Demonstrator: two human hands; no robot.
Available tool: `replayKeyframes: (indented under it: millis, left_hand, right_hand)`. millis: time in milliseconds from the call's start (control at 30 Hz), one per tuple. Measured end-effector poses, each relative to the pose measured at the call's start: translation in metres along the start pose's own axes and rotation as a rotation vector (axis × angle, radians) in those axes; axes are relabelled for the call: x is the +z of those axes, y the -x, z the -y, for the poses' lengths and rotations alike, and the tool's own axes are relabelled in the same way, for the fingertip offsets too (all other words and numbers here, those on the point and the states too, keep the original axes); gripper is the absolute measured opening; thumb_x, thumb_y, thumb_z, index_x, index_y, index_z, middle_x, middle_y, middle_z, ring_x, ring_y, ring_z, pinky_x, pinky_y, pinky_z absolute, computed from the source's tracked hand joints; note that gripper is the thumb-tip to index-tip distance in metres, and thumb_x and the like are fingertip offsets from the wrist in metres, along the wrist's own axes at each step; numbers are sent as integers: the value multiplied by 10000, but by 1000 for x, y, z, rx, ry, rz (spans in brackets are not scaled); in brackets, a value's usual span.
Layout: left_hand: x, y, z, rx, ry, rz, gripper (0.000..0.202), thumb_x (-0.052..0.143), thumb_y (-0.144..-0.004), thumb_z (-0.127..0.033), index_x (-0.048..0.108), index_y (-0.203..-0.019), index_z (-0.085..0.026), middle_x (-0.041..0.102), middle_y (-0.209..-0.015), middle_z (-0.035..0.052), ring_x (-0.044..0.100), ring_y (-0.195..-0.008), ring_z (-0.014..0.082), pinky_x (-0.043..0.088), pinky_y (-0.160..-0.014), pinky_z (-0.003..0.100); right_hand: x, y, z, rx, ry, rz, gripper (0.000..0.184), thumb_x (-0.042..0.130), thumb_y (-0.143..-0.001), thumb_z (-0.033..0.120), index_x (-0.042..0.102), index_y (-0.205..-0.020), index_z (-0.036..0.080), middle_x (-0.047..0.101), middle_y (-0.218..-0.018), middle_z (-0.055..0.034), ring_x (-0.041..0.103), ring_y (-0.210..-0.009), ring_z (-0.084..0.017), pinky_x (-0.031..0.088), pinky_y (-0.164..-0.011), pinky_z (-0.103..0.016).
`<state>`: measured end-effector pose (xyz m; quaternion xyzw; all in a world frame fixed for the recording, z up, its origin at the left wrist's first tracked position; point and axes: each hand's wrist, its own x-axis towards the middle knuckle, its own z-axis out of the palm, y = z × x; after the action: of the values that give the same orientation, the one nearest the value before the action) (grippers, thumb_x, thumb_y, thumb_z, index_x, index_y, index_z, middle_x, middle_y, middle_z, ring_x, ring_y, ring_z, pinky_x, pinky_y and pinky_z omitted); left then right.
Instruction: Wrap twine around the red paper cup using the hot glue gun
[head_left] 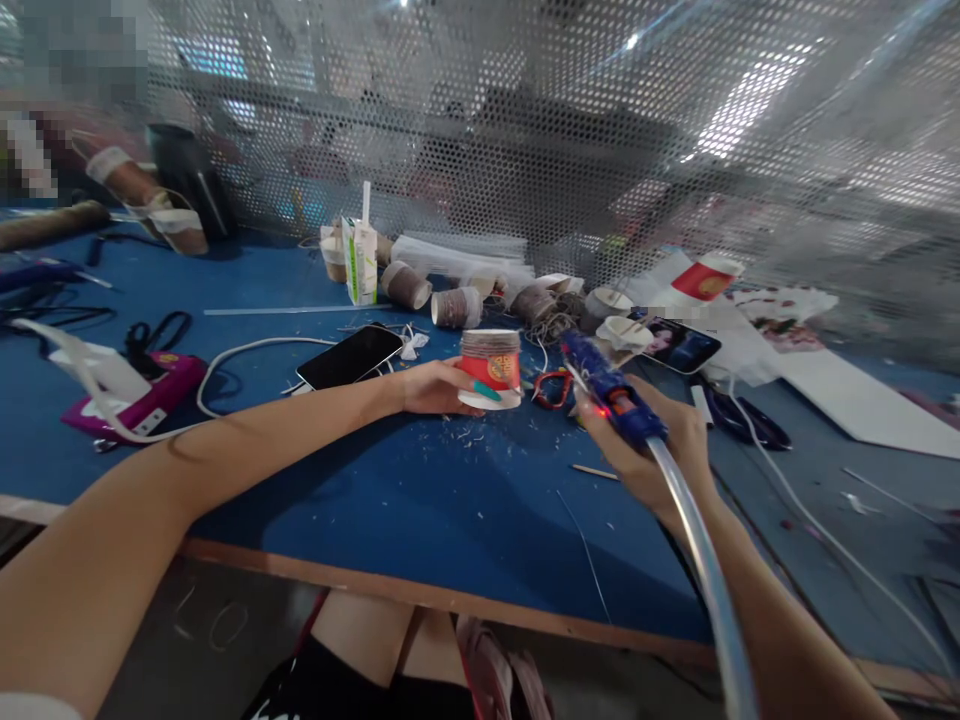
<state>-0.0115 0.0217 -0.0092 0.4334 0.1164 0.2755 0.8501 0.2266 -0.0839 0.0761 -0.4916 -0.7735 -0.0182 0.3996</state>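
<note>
My left hand (442, 388) is closed around a small red paper cup (491, 370) with a gold emblem. Brown cord is wound round the cup's upper part, and its white edge points down. In my right hand (664, 440) is a blue glue gun (611, 390), its nozzle tilted up and to the left, apart from the cup. A clear glue stick (701, 550) runs out of its back end, and a small red light glows on its side. Between the cup and the glue gun lie red-handled scissors (553, 390) on the blue table (450, 520).
Several cord-wrapped cups (456, 307) and a drink carton (360, 262) with a straw stand behind. A black phone (352, 357) lies left of the cup, another phone (679, 340) to the right. At left is a purple power strip (161, 395) with cables. A mesh screen (480, 130) closes the back.
</note>
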Motion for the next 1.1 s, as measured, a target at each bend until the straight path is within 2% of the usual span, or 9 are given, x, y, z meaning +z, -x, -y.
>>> replayKeyframes:
  millis: [100, 267, 367, 567, 733, 800, 867, 933, 1100]
  left_hand:
    - [2, 1, -1, 4, 2, -6, 471, 845, -596, -222, 744, -1054, -191, 787, -996, 53, 725, -923, 197, 530, -812, 297]
    - [5, 3, -3, 20, -14, -12, 475, 820, -622, -224, 742, -1090, -187, 783, -1019, 58, 720, -934, 193, 530, -832, 305]
    - [4, 3, -3, 10, -14, -11, 477, 832, -605, -220, 746, -1073, -181, 786, -1009, 57, 722, -915, 191, 535, -813, 300]
    - [2, 2, -3, 19, -20, -47, 439, 841, -644, -246, 741, -1069, -201, 782, -979, 42, 719, -923, 189, 529, -868, 324]
    - [1, 3, -3, 28, -10, -66, 432, 827, -664, -209, 730, -1085, -204, 775, -1006, 33, 715, -975, 191, 504, -926, 337]
    - [1, 3, -3, 28, 7, -77, 427, 828, -649, -188, 736, -1066, -195, 781, -983, 33, 722, -934, 187, 516, -884, 323]
    - [2, 4, -3, 18, 17, -98, 410, 820, -647, -184, 741, -1050, -186, 784, -960, 35, 721, -892, 179, 521, -847, 309]
    - [1, 4, -3, 1, 20, -126, 385, 805, -657, -189, 744, -1037, -182, 782, -948, 36, 711, -875, 172, 515, -840, 306]
    - [2, 2, -3, -3, 12, -161, 349, 755, -670, -164, 739, -1019, -159, 774, -954, 58, 692, -903, 195, 490, -889, 344]
  right_hand:
    - [5, 3, -1, 95, -139, 58, 201, 647, -867, 397, 650, -764, 224, 625, -605, 4, 554, -517, -146, 417, -515, -284]
    - [9, -2, -11, 268, -195, -16, 304, 709, -803, 443, 601, -621, 225, 490, -444, 35, 447, -385, -124, 352, -411, -282]
    - [8, 0, -10, 320, -289, -36, 334, 743, -786, 493, 636, -623, 221, 508, -444, 26, 474, -383, -132, 389, -399, -283]
    - [2, 16, 8, 256, -451, 62, 323, 765, -802, 519, 690, -691, 225, 563, -484, 19, 505, -392, -138, 430, -399, -291]
    - [5, 15, 10, 177, -452, 115, 261, 727, -844, 499, 699, -862, 240, 696, -804, -40, 654, -635, -184, 559, -528, -314]
    - [9, 14, 7, 183, -488, 134, 264, 722, -846, 491, 694, -884, 232, 690, -828, -42, 640, -587, -166, 562, -506, -311]
    - [12, 14, 4, 203, -514, 151, 249, 707, -860, 471, 689, -880, 223, 662, -740, -18, 560, -456, -131, 511, -429, -297]
    - [14, 14, 3, 185, -456, 165, 202, 678, -881, 422, 686, -863, 222, 650, -694, -8, 516, -415, -121, 475, -408, -295]
    - [15, 13, 6, -66, -111, 105, 147, 650, -860, 310, 611, -736, 241, 648, -706, -26, 601, -593, -168, 498, -566, -313]
